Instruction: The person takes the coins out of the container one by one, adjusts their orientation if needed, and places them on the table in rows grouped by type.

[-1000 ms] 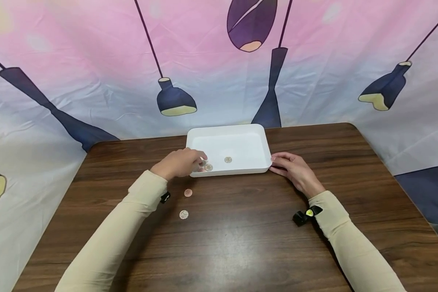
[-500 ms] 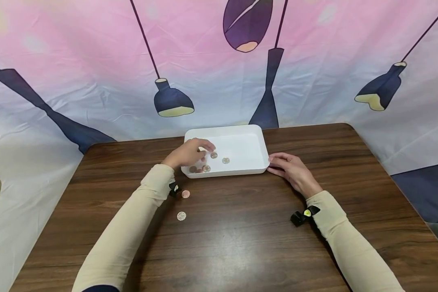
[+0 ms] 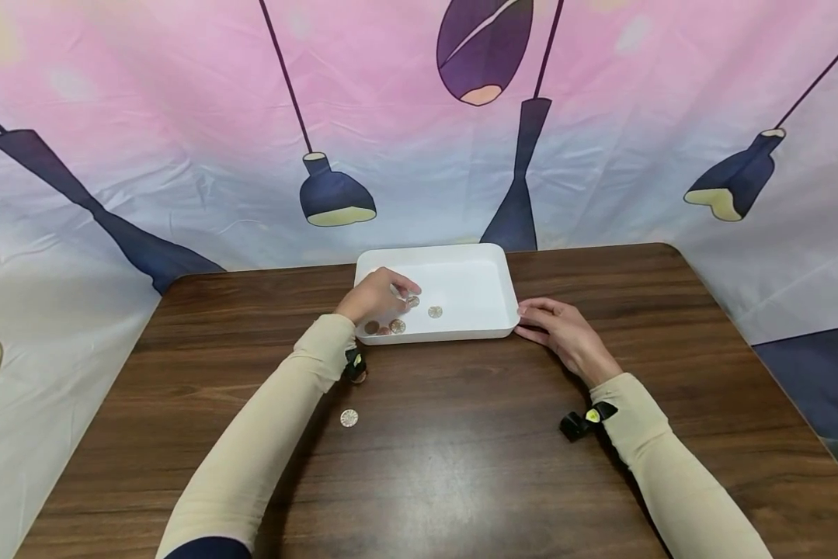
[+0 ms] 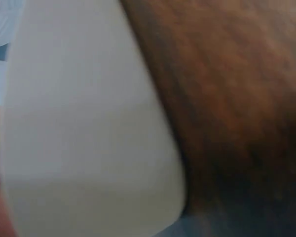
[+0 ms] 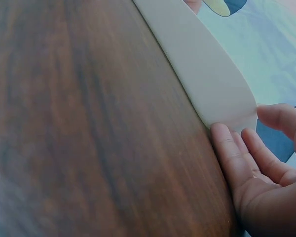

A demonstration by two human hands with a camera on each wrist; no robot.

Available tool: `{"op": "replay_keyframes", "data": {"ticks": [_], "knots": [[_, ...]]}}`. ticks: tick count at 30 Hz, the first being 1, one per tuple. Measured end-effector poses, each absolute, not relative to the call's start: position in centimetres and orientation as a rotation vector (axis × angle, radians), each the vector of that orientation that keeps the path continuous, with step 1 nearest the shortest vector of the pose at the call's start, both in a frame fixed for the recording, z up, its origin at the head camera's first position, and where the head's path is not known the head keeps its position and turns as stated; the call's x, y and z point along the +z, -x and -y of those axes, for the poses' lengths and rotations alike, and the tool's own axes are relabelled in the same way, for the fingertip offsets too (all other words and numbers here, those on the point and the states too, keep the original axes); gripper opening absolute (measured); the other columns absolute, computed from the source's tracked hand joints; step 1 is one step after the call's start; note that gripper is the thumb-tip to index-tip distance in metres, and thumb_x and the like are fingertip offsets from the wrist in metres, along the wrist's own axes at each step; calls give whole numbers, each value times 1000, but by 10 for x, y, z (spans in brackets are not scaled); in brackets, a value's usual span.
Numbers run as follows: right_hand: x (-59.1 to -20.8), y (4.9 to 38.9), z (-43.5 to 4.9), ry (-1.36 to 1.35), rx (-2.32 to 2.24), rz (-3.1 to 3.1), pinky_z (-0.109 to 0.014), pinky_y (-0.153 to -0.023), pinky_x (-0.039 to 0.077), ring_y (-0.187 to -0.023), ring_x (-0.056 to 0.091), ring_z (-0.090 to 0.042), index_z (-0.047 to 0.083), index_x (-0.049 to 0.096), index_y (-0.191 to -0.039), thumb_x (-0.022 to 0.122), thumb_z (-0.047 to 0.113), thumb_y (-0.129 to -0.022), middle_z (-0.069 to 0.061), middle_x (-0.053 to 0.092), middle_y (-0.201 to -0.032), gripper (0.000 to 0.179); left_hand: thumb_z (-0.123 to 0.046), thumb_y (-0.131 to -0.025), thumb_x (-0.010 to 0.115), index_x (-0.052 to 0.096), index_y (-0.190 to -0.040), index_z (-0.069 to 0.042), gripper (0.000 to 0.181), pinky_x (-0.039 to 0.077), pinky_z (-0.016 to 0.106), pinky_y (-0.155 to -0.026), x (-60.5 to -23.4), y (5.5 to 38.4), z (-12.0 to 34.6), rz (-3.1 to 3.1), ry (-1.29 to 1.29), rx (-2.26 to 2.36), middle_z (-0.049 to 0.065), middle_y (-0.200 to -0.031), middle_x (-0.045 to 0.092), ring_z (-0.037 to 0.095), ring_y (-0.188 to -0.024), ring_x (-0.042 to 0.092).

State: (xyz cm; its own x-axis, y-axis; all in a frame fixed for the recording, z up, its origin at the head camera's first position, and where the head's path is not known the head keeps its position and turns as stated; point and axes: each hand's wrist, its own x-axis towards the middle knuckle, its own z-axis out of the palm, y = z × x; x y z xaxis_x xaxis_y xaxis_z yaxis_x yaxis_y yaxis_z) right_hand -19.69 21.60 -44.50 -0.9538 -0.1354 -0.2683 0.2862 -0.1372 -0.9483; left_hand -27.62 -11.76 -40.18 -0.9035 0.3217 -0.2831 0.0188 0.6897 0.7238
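My left hand reaches over the left side of a shallow white tray. Its thumb and fingertips pinch a silvery coin inside the tray. Near the tray's front left corner lie a dark coin, a reddish coin and a patterned pale coin. Another pale coin lies farther right. My right hand holds the tray's front right corner from outside; the right wrist view shows its fingertips against the wall and rim. The left wrist view shows mostly the tray's blurred outer wall.
A pale coin lies on the brown wooden table in front of the tray. A copper coin sits partly hidden under the left wrist camera. Behind the table's far edge hangs a printed cloth.
My left hand has moved right and deeper over the tray, uncovering coins near its front left corner. A coin under its fingertips is now tilted and pinched. The right hand stays at the corner.
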Motion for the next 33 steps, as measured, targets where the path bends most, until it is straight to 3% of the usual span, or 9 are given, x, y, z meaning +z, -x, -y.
{"op": "replay_keyframes", "data": {"ticks": [4, 11, 16, 21, 26, 33], "knots": [[-445, 194, -217, -170, -2183, -1845, -29, -99, 56, -106, 68, -10, -9, 51, -138, 63, 11, -107, -8, 59, -125, 39, -2, -99, 67, 76, -125, -17, 32, 53, 35, -48, -402, 273, 113, -2526, -198, 1049, 9, -112, 59, 19, -64, 59], [-444, 191, -217, -151, -2175, -1846, -30, -100, 56, -106, 68, -10, -10, 49, -140, 62, 11, -107, -9, 59, -126, 41, -1, -97, 71, 78, -117, -14, 25, 58, 35, -53, -399, 273, 112, -2507, -157, 1025, 9, -109, 55, 24, -88, 61], [-445, 191, -218, -155, -2177, -1851, -30, -100, 56, -106, 68, -10, -11, 48, -141, 62, 11, -107, -11, 58, -128, 43, -3, -102, 66, 68, -120, -11, 20, 54, 31, -53, -398, 276, 112, -2382, -148, 1015, 9, -116, 47, 21, -71, 62], [-448, 191, -216, -148, -2197, -1836, -29, -99, 56, -105, 69, -11, -10, 51, -139, 63, 11, -107, -8, 60, -124, 40, -5, -106, 60, 55, -122, -8, 17, 51, 31, -53, -396, 280, 112, -2317, -209, 950, 13, -123, 49, 21, -70, 57], [-449, 193, -215, -141, -2215, -1821, -29, -98, 57, -103, 70, -10, -8, 54, -133, 63, 9, -106, -6, 62, -120, 33, -5, -107, 57, 51, -116, -8, 11, 47, 34, -52, -396, 279, 112, -2278, -185, 980, 14, -117, 53, 24, -69, 59], [-448, 196, -217, -139, -2208, -1835, -29, -99, 56, -104, 69, -10, -9, 55, -133, 64, 9, -106, -6, 62, -121, 34, -5, -105, 61, 60, -119, -9, 14, 52, 35, -82, -399, 280, 114, -2535, -497, 768, 11, -112, 59, 25, -100, 57]]}}
